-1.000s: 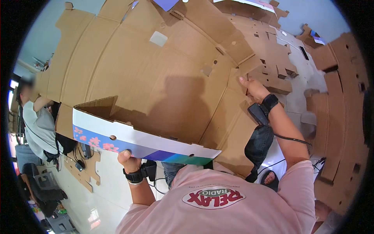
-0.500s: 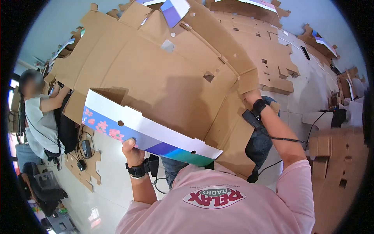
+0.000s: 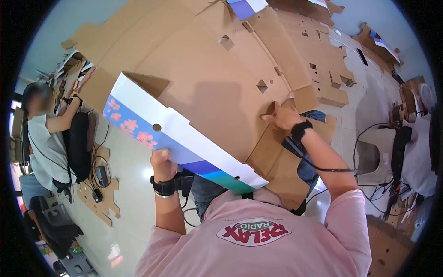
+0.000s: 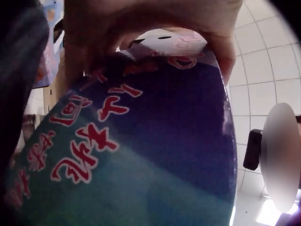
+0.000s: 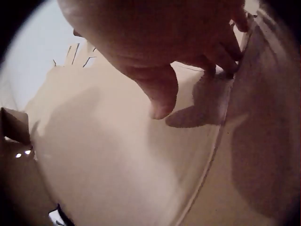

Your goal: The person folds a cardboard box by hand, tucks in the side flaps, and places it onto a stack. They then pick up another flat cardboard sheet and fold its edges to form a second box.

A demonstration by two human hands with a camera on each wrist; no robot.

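Note:
A large cardboard box blank (image 3: 198,64), brown inside and partly folded, spreads in front of me. Its near wall (image 3: 184,138) stands up, white along the top, with pink flowers and blue-to-green print outside. My left hand (image 3: 162,164) grips this wall, thumb on the printed face; in the left wrist view red lettering (image 4: 89,153) shows below the hand. My right hand (image 3: 286,119) touches the blank's inner face by the right-hand fold. In the right wrist view its fingertips (image 5: 228,66) press at the crease (image 5: 218,136), the thumb held apart from them.
More flattened cardboard (image 3: 295,41) lies on the floor ahead. Another person (image 3: 48,124) sits at the left with cardboard. Cables and a black adapter (image 3: 101,175) lie on the tiles there. A grey plastic stool (image 3: 374,157) stands at the right beside cables.
The blank has turned clockwise, its printed wall slanting more steeply. My right hand has moved from the right-hand flap onto the inner fold. The left hand keeps its grip, slightly farther right.

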